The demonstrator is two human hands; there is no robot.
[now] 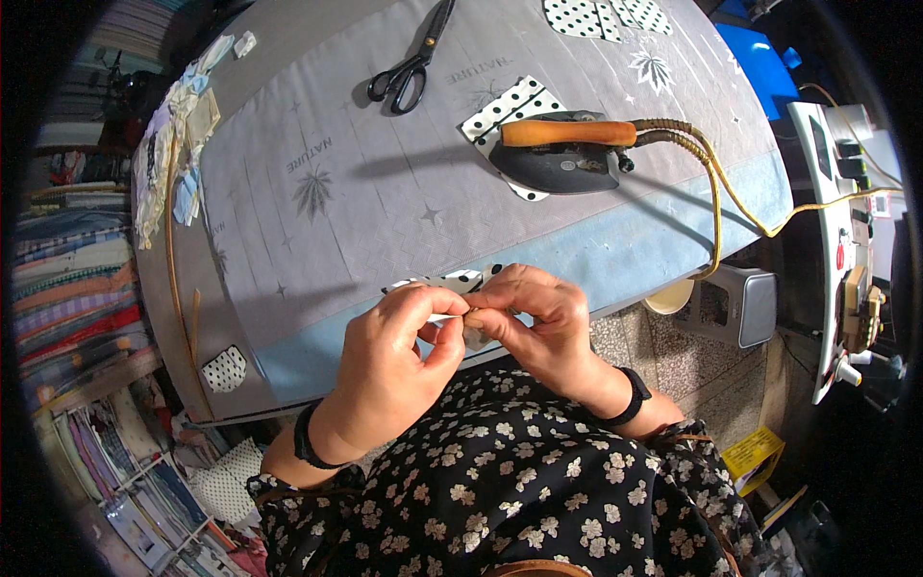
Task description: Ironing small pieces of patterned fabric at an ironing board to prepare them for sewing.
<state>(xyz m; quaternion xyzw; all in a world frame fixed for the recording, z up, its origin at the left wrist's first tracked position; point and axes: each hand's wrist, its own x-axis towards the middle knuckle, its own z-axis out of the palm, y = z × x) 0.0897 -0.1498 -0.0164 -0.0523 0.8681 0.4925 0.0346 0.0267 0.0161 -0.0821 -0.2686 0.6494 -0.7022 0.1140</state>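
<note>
Both hands meet in front of me at the near edge of the padded table, fingertips touching. My left hand [399, 332] is closed in a pinch, and my right hand [534, 313] pinches opposite it. A white piece of fabric with black dots [457, 282] shows behind and between the fingers, which seem to grip its edge. My hands cover most of this piece; any finer item at the fingertips is too small to make out. Beyond them an iron with a wooden handle [567, 135] rests on another dotted fabric piece [524, 99].
Black scissors [409, 77] lie on the grey and blue table cover [375, 212]. More dotted pieces sit at the far edge [606, 17] and near left corner [224, 369]. The iron's yellow cord [716, 221] runs right. Fabric scraps [187, 125] line the left edge; folded cloth [82, 279] is stacked beyond.
</note>
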